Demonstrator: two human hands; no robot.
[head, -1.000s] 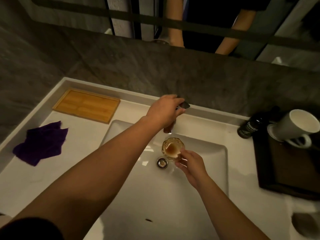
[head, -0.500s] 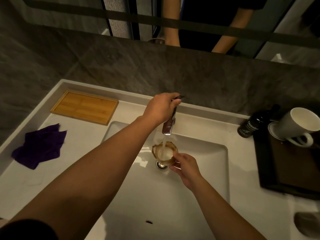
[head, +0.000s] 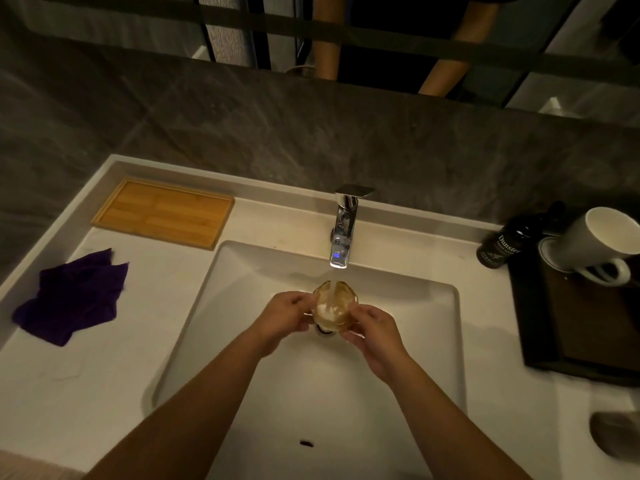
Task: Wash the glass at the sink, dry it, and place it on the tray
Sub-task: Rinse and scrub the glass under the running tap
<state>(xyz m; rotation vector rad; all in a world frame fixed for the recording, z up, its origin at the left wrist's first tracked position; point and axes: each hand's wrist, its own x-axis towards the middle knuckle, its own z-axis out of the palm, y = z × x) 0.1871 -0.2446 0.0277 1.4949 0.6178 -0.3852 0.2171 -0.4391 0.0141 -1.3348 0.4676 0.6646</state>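
A clear faceted glass (head: 334,306) with brownish residue sits under a running stream from the chrome faucet (head: 343,227), over the white sink basin (head: 242,306). My left hand (head: 285,315) grips its left side and my right hand (head: 372,327) grips its right side. Water froths white inside the glass. A purple cloth (head: 74,294) lies crumpled on the counter to the left. Behind it, at the back left, rests a wooden tray (head: 162,213). The drain is mostly hidden under the glass.
A dark tray (head: 588,327) on the right counter holds a tipped white mug (head: 599,247); a dark bottle (head: 497,247) stands beside it. A grey object (head: 613,438) sits at the front right edge. A stone wall and mirror rise behind the sink.
My left hand has left the faucet handle and come down onto the glass beside my right hand. Water now runs steadily into the glass.
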